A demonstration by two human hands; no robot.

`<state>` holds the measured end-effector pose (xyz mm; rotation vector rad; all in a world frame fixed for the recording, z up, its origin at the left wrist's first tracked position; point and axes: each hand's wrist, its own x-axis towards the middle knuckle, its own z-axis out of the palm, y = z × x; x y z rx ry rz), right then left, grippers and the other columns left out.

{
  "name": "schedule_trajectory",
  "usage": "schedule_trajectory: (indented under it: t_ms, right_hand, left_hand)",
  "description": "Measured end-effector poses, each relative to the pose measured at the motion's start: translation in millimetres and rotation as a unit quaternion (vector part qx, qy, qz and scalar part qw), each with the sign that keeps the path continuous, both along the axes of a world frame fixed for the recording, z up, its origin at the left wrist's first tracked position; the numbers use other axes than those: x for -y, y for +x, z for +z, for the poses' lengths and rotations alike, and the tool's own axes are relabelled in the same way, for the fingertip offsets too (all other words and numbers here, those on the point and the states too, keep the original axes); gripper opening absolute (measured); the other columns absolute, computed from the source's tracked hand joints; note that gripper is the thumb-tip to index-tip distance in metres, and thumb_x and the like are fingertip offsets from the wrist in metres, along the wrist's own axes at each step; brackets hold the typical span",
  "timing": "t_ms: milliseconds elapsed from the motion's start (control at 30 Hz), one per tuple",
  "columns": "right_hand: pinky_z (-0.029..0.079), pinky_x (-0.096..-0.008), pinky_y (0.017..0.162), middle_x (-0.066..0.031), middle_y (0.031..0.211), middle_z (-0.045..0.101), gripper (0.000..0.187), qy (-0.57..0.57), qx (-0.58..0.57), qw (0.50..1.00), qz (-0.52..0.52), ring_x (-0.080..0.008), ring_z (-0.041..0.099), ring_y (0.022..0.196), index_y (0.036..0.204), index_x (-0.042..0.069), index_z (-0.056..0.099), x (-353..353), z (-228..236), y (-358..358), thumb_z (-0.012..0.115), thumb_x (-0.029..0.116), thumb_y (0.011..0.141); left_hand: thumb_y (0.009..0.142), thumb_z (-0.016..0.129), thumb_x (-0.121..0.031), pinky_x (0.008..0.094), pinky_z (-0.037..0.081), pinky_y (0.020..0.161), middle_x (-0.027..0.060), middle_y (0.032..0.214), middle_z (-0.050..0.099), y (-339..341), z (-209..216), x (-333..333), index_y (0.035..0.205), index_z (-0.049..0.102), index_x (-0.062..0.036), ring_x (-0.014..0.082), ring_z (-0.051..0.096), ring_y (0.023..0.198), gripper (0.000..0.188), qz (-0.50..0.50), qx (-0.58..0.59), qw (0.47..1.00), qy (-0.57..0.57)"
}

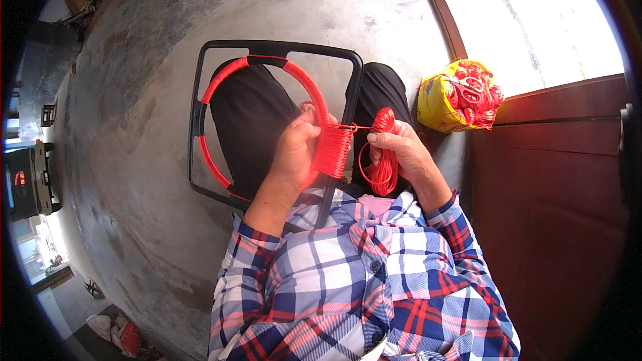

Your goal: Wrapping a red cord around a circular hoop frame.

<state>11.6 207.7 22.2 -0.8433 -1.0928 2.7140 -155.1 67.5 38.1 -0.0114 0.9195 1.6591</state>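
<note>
A black frame (194,127) with a round ring inside it rests across my lap. Red cord (309,83) is wound tightly around much of the ring, with bare black stretches between. My left hand (299,144) is closed around the ring's right side, next to a thick wound band of red cord (332,152) that also takes in the frame's side bar. My right hand (401,150) grips a looped hank of red cord (382,172), its strands hanging below the fingers. A short taut length of cord runs from the hank to the wound band.
A yellow bag (436,103) full of red cord hanks stands on the floor at the right, with red-handled scissors (466,88) on top. Beside it is a dark red door panel (548,194). Grey concrete floor (147,93) spreads to the left.
</note>
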Motion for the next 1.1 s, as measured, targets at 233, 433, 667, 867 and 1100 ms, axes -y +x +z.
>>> schedule_trajectory:
  t_ms: [233,433,667,867,1100]
  right_hand:
    - [0.046,-0.0251,0.055,-0.0039,0.064,0.059,0.011,0.001,-0.004,1.000,-0.004,-0.0125,0.056,0.055,0.079,0.006,0.058,1.3,0.8,-0.7,0.065,0.011,0.085]
    - [0.046,-0.0253,0.055,-0.0038,0.064,0.059,0.011,-0.013,0.000,1.000,-0.023,-0.0129,0.057,0.056,0.080,0.007,0.059,1.4,0.6,0.1,0.066,0.012,0.085]
    - [0.046,-0.0257,0.055,-0.0040,0.065,0.060,0.011,-0.027,-0.013,0.999,-0.035,-0.0132,0.057,0.056,0.079,0.007,0.060,0.6,-3.5,0.1,0.066,0.013,0.086]
    - [0.046,-0.0258,0.056,-0.0040,0.065,0.060,0.010,-0.019,-0.015,0.999,-0.029,-0.0130,0.057,0.057,0.081,0.006,0.060,0.8,-3.7,1.3,0.065,0.013,0.086]
    - [0.046,-0.0259,0.056,-0.0039,0.066,0.060,0.010,-0.016,-0.008,0.999,-0.029,-0.0128,0.057,0.057,0.083,0.005,0.060,1.1,-4.1,1.1,0.065,0.013,0.086]
  left_hand:
    - [0.072,0.041,-0.006,0.0458,0.057,0.075,0.0130,0.093,0.061,2.9,-6.8,-6.2,0.114,0.052,0.0015,0.0323,0.066,0.092,0.044,-0.001,-0.083,0.994,-0.072]
    - [0.072,0.042,-0.006,0.0472,0.057,0.076,0.0114,0.094,0.062,2.5,-5.4,-2.5,0.114,0.053,0.0008,0.0306,0.066,0.088,0.043,-0.004,-0.046,0.998,-0.048]
    - [0.077,0.043,-0.009,0.0509,0.056,0.077,0.0099,0.097,0.064,0.3,-8.1,-1.4,0.119,0.054,-0.0011,0.0313,0.066,0.092,0.044,0.031,0.060,0.998,-0.011]
    - [0.077,0.042,-0.009,0.0523,0.056,0.076,0.0093,0.100,0.064,0.9,-2.3,-2.5,0.120,0.054,-0.0021,0.0322,0.065,0.095,0.045,0.012,0.062,0.998,-0.026]
    - [0.077,0.041,-0.008,0.0523,0.055,0.077,0.0093,0.100,0.064,0.4,-5.6,-1.9,0.120,0.053,-0.0020,0.0314,0.065,0.095,0.045,0.013,0.059,0.998,-0.029]
